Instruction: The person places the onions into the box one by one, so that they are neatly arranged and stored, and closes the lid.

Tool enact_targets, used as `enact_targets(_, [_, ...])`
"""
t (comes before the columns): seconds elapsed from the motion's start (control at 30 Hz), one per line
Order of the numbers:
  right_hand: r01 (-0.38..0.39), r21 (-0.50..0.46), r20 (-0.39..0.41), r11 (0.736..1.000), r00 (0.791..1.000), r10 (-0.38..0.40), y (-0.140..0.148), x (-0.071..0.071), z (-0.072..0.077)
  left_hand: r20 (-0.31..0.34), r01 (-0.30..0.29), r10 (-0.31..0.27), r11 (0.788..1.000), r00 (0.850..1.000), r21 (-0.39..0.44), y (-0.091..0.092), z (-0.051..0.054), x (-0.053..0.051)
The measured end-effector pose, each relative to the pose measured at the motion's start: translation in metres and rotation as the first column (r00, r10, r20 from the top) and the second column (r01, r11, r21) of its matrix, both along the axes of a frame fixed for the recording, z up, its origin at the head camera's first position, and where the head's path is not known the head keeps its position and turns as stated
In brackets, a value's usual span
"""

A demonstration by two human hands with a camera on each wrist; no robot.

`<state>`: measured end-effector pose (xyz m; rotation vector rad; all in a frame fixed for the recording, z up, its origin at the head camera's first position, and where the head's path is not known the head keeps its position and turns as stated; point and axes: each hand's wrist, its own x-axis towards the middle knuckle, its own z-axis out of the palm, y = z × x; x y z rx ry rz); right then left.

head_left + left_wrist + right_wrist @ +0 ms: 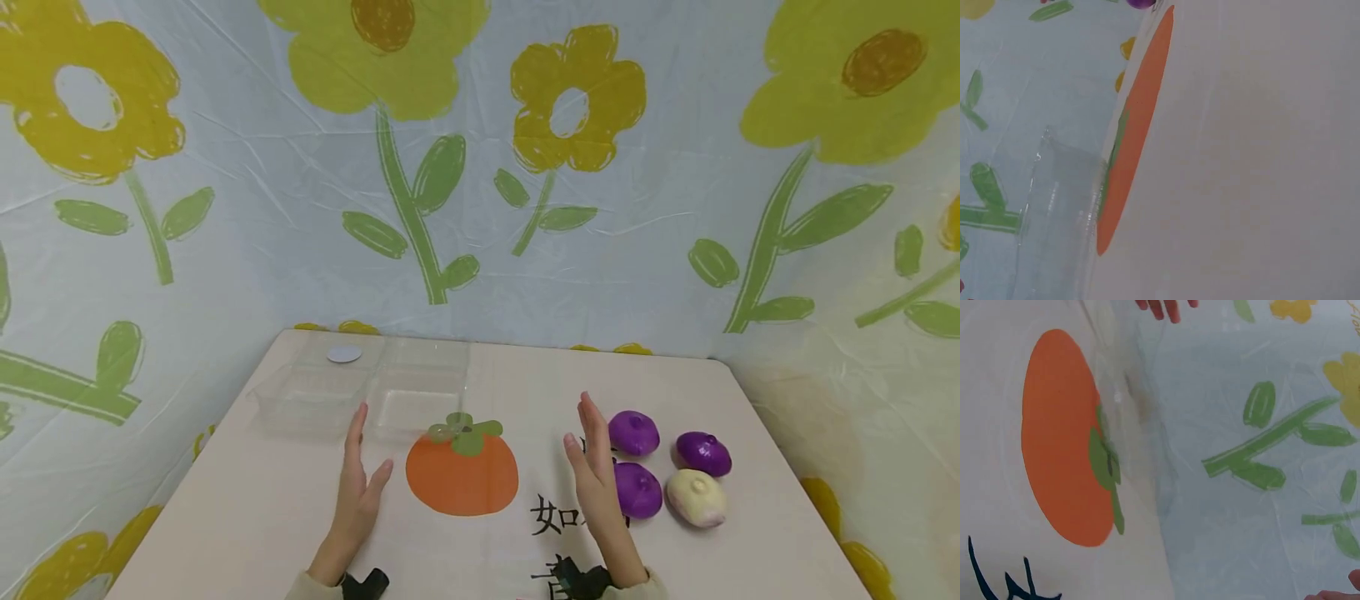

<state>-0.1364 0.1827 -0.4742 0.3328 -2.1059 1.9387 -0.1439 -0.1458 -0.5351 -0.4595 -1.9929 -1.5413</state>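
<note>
Both hands are raised over the near half of the table, apart from each other, fingers straight and thumbs up. My left hand (pixel 357 492) is left of the printed orange persimmon, near the front of a clear plastic box (pixel 315 400) with its lid (pixel 420 408) folded open. My right hand (pixel 596 475) is just left of a purple onion-shaped vegetable (pixel 637 490) and partly overlaps it in view. Another purple one (pixel 633 432), a darker purple one (pixel 703 453) and a cream one (pixel 697 498) lie close by. Neither hand holds anything. Some fingertips (pixel 1166 309) show in the right wrist view.
The pale tabletop (pixel 225 517) bears a flat orange persimmon print (pixel 461 475) and black characters (pixel 555 515). A white oval disc (pixel 344 354) shows through the box at the back. Flower-patterned sheeting (pixel 480 208) hangs behind and beside the table.
</note>
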Motion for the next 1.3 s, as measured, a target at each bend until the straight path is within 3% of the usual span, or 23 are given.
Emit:
enact_targets(0.13, [-0.084, -0.109, 0.107, 0.99, 0.99, 0.096, -0.007, -0.004, -0.01, -0.043, -0.02, 0.022, 0.998, 0.999, 0.056, -0.002, -0.007, 0.002])
enact_targets(0.23, [-0.142, -0.192, 0.176, 0.971, 0.969, 0.176, -0.013, -0.008, -0.018, -0.056, -0.089, 0.094, 0.993, 0.994, 0.082, -0.003, -0.015, 0.002])
enact_targets(0.37, [-0.197, -0.27, 0.235, 0.943, 0.936, 0.263, -0.024, -0.012, -0.027, -0.032, -0.192, 0.197, 0.974, 0.98, 0.117, -0.002, -0.018, 0.001])
enact_targets(0.43, [-0.22, -0.297, 0.253, 0.929, 0.92, 0.299, -0.03, -0.014, -0.031, 0.016, -0.217, 0.217, 0.965, 0.976, 0.145, -0.002, -0.022, -0.001])
enact_targets(0.57, [-0.27, -0.336, 0.277, 0.902, 0.887, 0.369, -0.043, -0.018, -0.038, 0.177, -0.215, 0.18, 0.956, 0.968, 0.202, -0.005, -0.03, -0.002])
enact_targets(0.73, [-0.341, -0.407, 0.29, 0.847, 0.832, 0.474, -0.06, -0.022, -0.046, 0.337, -0.179, 0.09, 0.954, 0.937, 0.242, -0.007, -0.029, -0.002])
enact_targets(0.83, [-0.364, -0.456, 0.292, 0.812, 0.801, 0.523, -0.072, -0.024, -0.05, 0.427, -0.161, 0.039, 0.954, 0.903, 0.254, -0.009, -0.025, -0.003])
enact_targets(0.93, [-0.386, -0.462, 0.303, 0.799, 0.778, 0.551, -0.082, -0.025, -0.053, 0.504, -0.156, -0.018, 0.941, 0.863, 0.301, -0.009, -0.02, -0.007])
enact_targets(1.03, [-0.389, -0.448, 0.324, 0.805, 0.769, 0.552, -0.091, -0.026, -0.056, 0.54, -0.158, -0.063, 0.922, 0.839, 0.354, -0.007, -0.016, -0.011])
enact_targets(1.1, [-0.391, -0.447, 0.324, 0.805, 0.768, 0.553, -0.095, -0.028, -0.057, 0.547, -0.163, -0.075, 0.913, 0.834, 0.374, -0.005, -0.015, -0.014])
enact_targets(1.3, [-0.394, -0.455, 0.33, 0.799, 0.758, 0.562, -0.103, -0.035, -0.059, 0.544, -0.179, -0.063, 0.908, 0.836, 0.379, -0.003, -0.018, -0.021])
